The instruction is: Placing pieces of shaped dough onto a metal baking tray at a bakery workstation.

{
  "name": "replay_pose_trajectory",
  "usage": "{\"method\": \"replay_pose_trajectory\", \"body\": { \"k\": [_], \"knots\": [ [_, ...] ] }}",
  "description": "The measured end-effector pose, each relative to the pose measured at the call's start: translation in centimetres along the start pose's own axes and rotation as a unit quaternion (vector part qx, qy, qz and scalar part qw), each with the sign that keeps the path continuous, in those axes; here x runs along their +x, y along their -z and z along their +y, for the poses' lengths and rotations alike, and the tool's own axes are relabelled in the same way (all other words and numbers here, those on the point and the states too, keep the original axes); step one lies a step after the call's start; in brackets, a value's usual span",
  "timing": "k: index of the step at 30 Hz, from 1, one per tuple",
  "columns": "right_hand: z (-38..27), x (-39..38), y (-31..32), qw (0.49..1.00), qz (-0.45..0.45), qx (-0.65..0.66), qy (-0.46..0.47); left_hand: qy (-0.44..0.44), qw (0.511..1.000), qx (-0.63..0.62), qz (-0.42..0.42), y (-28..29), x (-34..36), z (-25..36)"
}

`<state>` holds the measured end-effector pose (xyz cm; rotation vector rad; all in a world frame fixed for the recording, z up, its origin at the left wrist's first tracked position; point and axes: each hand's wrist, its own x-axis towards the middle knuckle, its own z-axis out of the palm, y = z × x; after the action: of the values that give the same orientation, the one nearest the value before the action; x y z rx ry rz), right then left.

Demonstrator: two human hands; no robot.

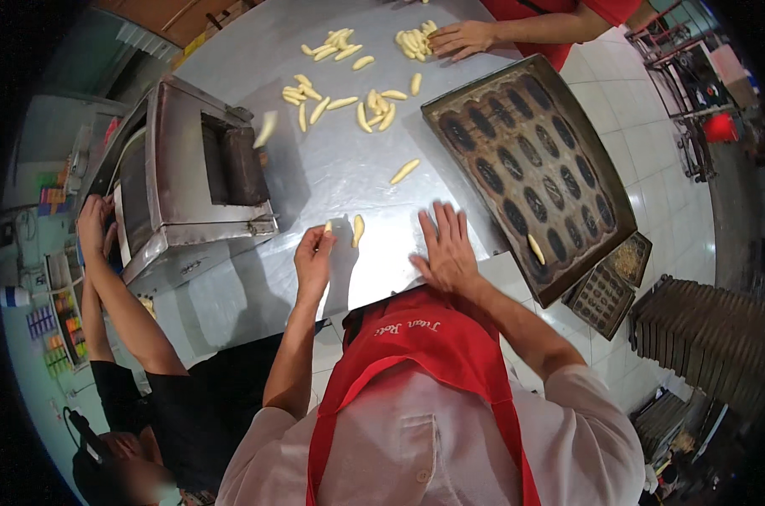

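Note:
My left hand [313, 257] is closed in a pinch on a small pale dough piece [328, 227], its tip showing above the fingers. Just to the right lies another dough roll [358, 231] on the metal table [307, 181]. My right hand [447, 249] rests flat on the tabletop, fingers spread, holding nothing. A single dough roll [405, 171] lies farther up the table. Right of my right hand, a dark baking tray [475, 181] with rows of oval marks carries one dough roll [536, 249] near its near edge.
On the left stands a metal machine [180, 160], a blurred dough piece [266, 129] beside its opening. A person in black has hands [96, 228] at it. Several dough rolls [378, 110] lie beyond; another person's hand [463, 38] touches a pile. Stacked trays [707, 329] stand at right.

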<state>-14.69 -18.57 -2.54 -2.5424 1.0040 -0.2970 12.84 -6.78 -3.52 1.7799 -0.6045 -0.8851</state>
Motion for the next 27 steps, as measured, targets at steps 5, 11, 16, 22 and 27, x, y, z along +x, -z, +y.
{"method": "replay_pose_trajectory", "body": {
  "k": [5, 11, 16, 22, 27],
  "knots": [
    [2.2, 9.2, -1.7, 0.996, 0.071, -0.050, 0.002, 0.015, 0.999, 0.031, -0.021, -0.5, 2.4, 1.7],
    [-0.7, 1.4, -1.5, 0.999, 0.000, 0.030, -0.025, -0.055, 0.984, 0.136, -0.099, -7.6, 9.3, 6.3],
    [0.0, -3.4, 1.3, 0.996, 0.021, 0.033, -0.083, -0.188, 0.944, 0.225, -0.151, -14.0, 13.1, 6.7],
    [2.3, -6.3, 4.1, 0.971, 0.115, 0.114, -0.174, -0.311, 0.845, 0.383, -0.207, -16.0, 10.4, 5.3],
    [6.1, -9.8, 12.2, 0.815, 0.428, 0.252, -0.299, -0.014, 0.960, -0.010, -0.279, -18.5, 4.6, 6.9]
  ]
}}
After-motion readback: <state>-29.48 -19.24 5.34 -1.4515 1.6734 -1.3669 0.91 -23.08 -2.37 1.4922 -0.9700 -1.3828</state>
